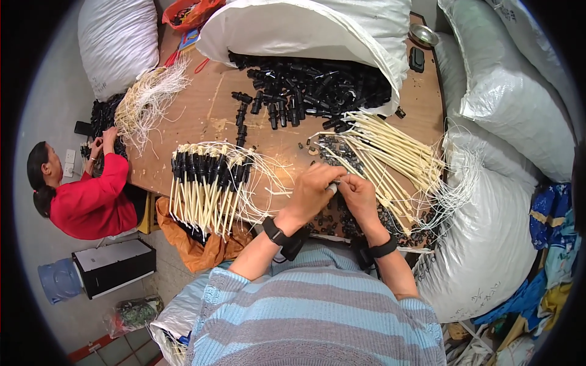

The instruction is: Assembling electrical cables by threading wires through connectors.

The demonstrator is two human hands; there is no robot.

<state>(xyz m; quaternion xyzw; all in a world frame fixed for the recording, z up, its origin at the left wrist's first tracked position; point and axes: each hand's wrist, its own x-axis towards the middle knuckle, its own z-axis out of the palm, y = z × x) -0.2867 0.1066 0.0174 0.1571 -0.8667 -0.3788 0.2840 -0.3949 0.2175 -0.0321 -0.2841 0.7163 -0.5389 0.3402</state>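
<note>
Crowded wooden table (207,116), grey floor, white sacks (506,104) alongside; left hand (311,190) and right hand (360,195) pinched closed on a small cream tube (334,186).

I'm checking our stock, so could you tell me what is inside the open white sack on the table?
The white sack spills black plastic fittings onto the wooden table; its deeper contents are covered.

Large white woven sack (305,27) lying open-mouthed at the far edge of the tabletop (201,116), spilling black parts. Second white sack (119,39) far left. Three more grey-white sacks (506,85) stacked along the right, the lowest (488,244) faintly printed in dark marks. Black-and-white carton (113,266) on the floor, lower left. Clear plastic bag (135,312) below it.
</note>
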